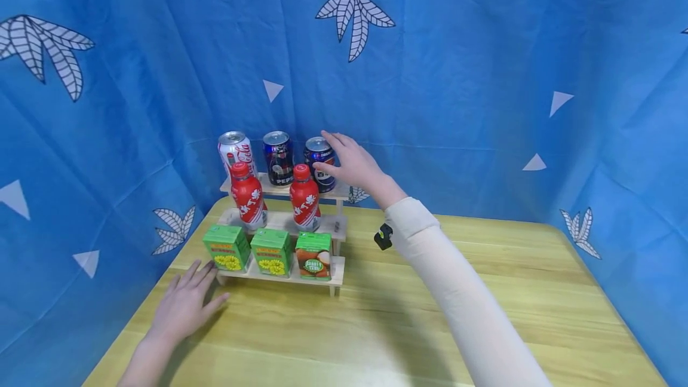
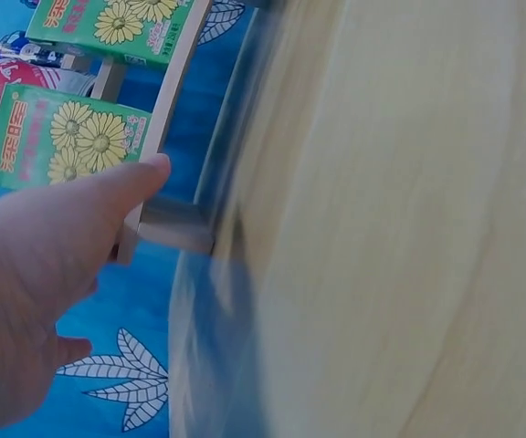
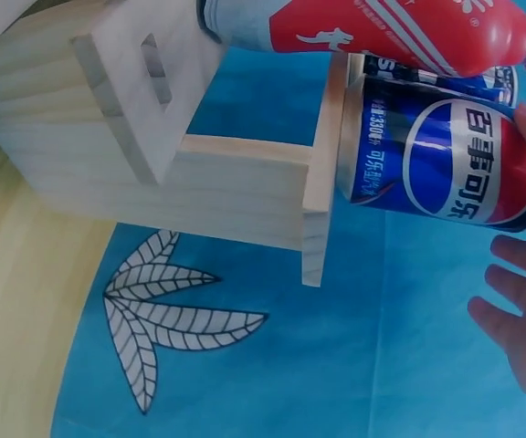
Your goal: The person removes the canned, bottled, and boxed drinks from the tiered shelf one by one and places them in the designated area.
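A three-step wooden rack (image 1: 285,220) carries drinks on every level. My right hand (image 1: 355,163) is at the top step's right end, its thumb in front of the blue Pepsi can (image 3: 455,155) and its fingers, fairly straight, reaching past the can's top and far side. The can stands upright on the step. My left hand (image 1: 185,303) is at the bottom step's left corner, fingers spread and extended. In the left wrist view its thumb overlaps the step's edge beside a green chrysanthemum-drink carton (image 2: 71,137).
A white Coca-Cola can (image 1: 235,151) and a dark Pepsi can (image 1: 278,160) share the top step. Two red bottles (image 1: 305,202) occupy the middle step. Another green carton (image 1: 271,252) and a brown-and-green carton (image 1: 314,258) stand below. A blue curtain (image 1: 457,76) encloses the wooden table (image 1: 510,291).
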A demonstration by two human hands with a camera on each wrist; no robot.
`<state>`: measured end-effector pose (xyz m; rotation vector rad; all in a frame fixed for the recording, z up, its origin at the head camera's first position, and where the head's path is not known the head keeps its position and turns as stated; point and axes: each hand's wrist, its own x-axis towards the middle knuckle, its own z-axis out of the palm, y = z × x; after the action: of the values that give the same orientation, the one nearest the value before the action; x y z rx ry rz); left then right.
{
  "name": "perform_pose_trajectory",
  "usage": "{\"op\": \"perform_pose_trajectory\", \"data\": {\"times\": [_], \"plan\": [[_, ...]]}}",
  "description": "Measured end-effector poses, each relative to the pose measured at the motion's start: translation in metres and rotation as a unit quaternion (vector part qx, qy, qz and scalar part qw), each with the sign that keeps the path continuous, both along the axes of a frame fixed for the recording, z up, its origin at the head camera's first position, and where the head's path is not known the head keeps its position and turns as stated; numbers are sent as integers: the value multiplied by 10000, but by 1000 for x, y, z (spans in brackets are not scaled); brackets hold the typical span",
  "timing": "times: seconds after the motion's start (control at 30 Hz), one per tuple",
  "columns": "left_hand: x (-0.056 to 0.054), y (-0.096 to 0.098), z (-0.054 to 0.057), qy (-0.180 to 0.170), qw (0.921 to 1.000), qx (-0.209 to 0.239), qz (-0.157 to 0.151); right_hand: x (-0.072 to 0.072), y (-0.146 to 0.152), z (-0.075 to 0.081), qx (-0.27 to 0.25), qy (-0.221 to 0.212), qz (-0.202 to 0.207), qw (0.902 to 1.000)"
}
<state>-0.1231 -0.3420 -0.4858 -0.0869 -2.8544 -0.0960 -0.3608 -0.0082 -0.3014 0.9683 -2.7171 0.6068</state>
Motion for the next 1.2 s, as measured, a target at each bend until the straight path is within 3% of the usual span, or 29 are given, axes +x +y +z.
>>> {"op": "perform_pose_trajectory", "data": {"times": [0.6, 1.2], "plan": [[-1, -7, 5, -122, 9998, 152, -78, 0, -12, -11, -1246, -706, 54, 9897], [0, -7, 4, -22, 9998, 127, -141, 10, 0, -21, -1640, -66, -267, 9861]]}}
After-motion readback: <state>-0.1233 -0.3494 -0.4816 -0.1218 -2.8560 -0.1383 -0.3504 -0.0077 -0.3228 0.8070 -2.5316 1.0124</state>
